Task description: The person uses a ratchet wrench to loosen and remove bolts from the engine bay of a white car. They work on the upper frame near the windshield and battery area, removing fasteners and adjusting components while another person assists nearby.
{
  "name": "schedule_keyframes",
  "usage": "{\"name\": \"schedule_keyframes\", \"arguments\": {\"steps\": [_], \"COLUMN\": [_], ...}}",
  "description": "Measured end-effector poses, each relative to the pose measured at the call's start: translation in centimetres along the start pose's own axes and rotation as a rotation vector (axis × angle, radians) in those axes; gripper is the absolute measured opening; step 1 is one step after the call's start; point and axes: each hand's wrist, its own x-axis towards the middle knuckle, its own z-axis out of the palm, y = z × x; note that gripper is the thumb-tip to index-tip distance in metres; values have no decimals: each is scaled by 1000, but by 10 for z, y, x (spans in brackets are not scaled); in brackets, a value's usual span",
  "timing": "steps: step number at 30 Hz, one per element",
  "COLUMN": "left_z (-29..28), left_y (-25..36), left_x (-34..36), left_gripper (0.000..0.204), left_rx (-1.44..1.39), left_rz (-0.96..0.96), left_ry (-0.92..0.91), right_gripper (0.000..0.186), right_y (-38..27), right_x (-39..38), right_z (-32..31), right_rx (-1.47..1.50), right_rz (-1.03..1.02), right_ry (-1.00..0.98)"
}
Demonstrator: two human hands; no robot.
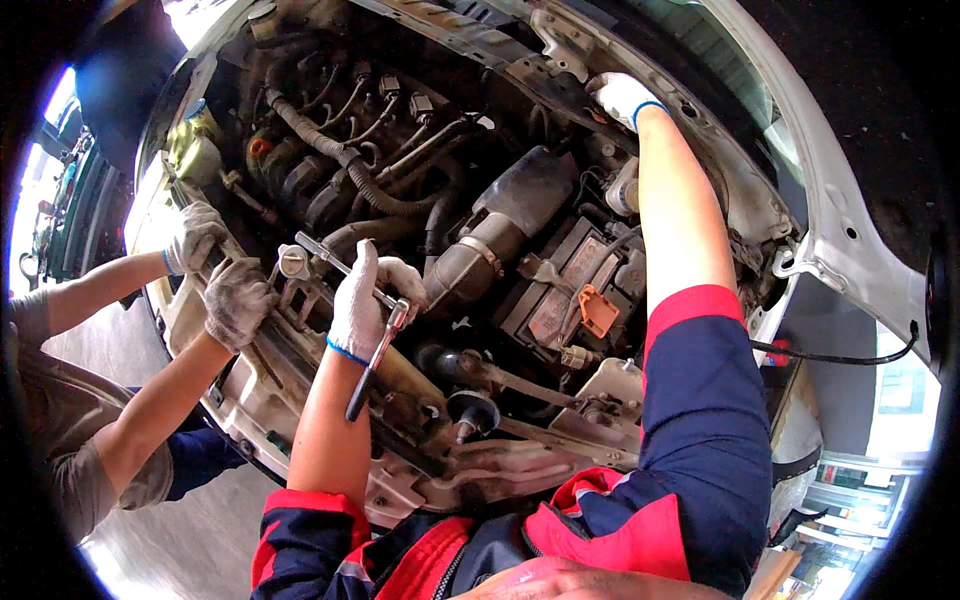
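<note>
My left hand (pixel 365 300), in a white glove, is closed around a metal ratchet wrench (pixel 375 365) and a long metal bar (pixel 325 255) at its head, over the front of an open engine bay. My right hand (pixel 625 100), also gloved, reaches to the rear right edge of the bay; its fingertips are hidden against the metal there. Between and below my arms are a black intake housing (pixel 525 190), a corrugated hose (pixel 385 195) and the battery (pixel 570 270) with an orange cover (pixel 598 310).
At left, a co-worker's gloved hands (pixel 235 300) rest on the front crossmember of the car. The raised white hood (pixel 840 240) curves along the right, with a thin black rod (pixel 840 356) near it. A grey floor (pixel 190 530) shows at lower left.
</note>
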Motion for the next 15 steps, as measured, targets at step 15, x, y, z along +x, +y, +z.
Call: {"name": "schedule_keyframes", "arguments": {"steps": [15], "left_z": [-19], "left_y": [4], "left_x": [4], "left_gripper": [48], "left_rx": [-242], "left_rz": [-13], "left_ry": [63], "right_gripper": [29], "right_y": [-11], "right_x": [-42], "right_z": [-12], "right_rx": [675], "right_rz": [-42], "right_ry": [175]}}
